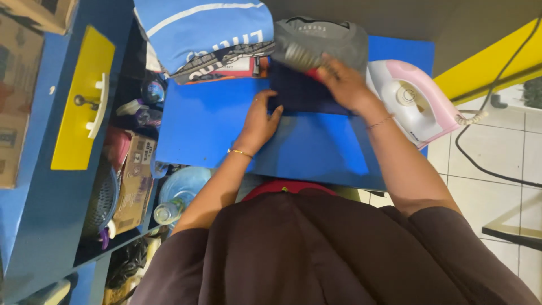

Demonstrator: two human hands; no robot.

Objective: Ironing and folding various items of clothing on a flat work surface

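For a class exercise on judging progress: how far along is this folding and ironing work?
Done: folded blue shirt and grey shirt stacked at the board's far edge. In hand: both hands, left hand and right hand, press a dark navy folded cloth. Pink-and-white iron sits aside. No unfolded clothes visible.

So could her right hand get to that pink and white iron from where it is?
Probably yes. The right hand rests on the dark blue folded cloth, and the iron lies just beside that wrist on the blue board, with nothing between them.
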